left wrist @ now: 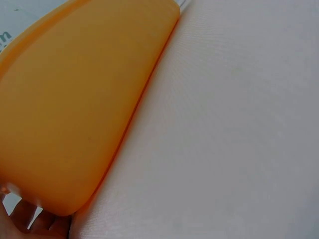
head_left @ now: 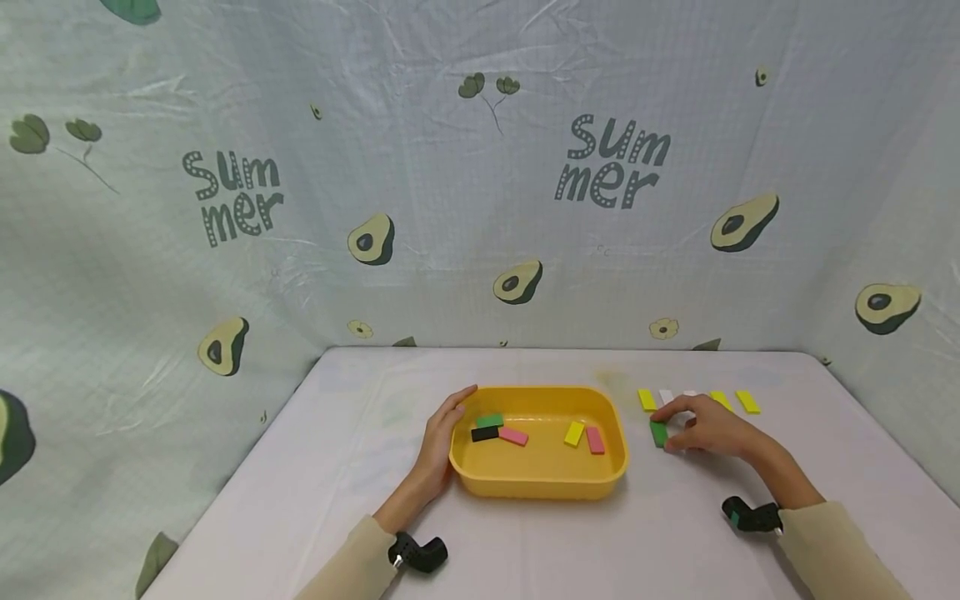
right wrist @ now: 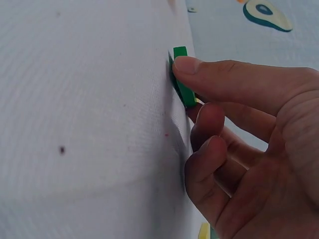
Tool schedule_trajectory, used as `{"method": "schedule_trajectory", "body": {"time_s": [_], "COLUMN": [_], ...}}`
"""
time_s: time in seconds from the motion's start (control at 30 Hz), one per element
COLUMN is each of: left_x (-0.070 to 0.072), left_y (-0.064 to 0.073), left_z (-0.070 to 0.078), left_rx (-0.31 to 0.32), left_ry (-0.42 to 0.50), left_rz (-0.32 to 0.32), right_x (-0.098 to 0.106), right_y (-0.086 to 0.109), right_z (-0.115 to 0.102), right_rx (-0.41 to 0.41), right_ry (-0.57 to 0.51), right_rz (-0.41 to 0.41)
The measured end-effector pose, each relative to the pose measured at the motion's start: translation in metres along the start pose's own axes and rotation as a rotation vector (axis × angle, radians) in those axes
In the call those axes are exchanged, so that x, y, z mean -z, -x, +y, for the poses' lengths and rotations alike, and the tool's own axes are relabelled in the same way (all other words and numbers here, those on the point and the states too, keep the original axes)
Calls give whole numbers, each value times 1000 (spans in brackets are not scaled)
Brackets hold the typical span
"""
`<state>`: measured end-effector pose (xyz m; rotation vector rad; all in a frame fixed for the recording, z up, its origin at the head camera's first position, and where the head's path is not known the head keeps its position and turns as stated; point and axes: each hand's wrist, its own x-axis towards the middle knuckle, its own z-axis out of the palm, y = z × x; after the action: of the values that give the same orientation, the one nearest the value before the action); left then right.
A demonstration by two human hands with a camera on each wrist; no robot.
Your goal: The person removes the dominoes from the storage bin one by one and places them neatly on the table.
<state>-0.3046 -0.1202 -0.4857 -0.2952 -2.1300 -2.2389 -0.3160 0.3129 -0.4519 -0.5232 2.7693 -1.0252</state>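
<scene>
A yellow plastic basin (head_left: 540,487) stands mid-table. My left hand (head_left: 438,437) lies along its left side, fingers reaching to the back corner and touching the outer wall. In the left wrist view, fingers (left wrist: 40,221) show at the corner of the basin. To the right of the basin, my right hand (head_left: 705,425) pinches a green rectangular block (head_left: 659,433) between thumb and fingers. The right wrist view has the thumb (right wrist: 187,64) pressing the green block's upper part, close over the white table surface, with the other fingers bent below.
Inside the basin lie a green block (head_left: 490,421), a black block (head_left: 484,433), two pink blocks (head_left: 513,436) and a yellow block (head_left: 574,433). Behind my right hand runs a row of yellow (head_left: 747,402) and white (head_left: 665,397) blocks, partly hidden. Printed cloth (head_left: 450,167) surrounds the table.
</scene>
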Motion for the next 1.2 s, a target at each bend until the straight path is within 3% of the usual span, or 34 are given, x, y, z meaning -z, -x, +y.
{"method": "schedule_trajectory", "body": {"time_s": [0.77, 0.93, 1.2], "left_x": [0, 0, 0], "left_y": [2, 2, 0], "left_z": [1, 2, 1], "left_rx": [-1, -6, -3], "left_ry": [1, 4, 15], "left_rz": [-6, -4, -13], "right_x": [3, 10, 12], "right_y": [1, 2, 0], "right_z": [-5, -20, -63], "right_rx": [-18, -3, 81], "right_ry": [-21, -10, -4], "right_rz": [-20, 13, 57]}}
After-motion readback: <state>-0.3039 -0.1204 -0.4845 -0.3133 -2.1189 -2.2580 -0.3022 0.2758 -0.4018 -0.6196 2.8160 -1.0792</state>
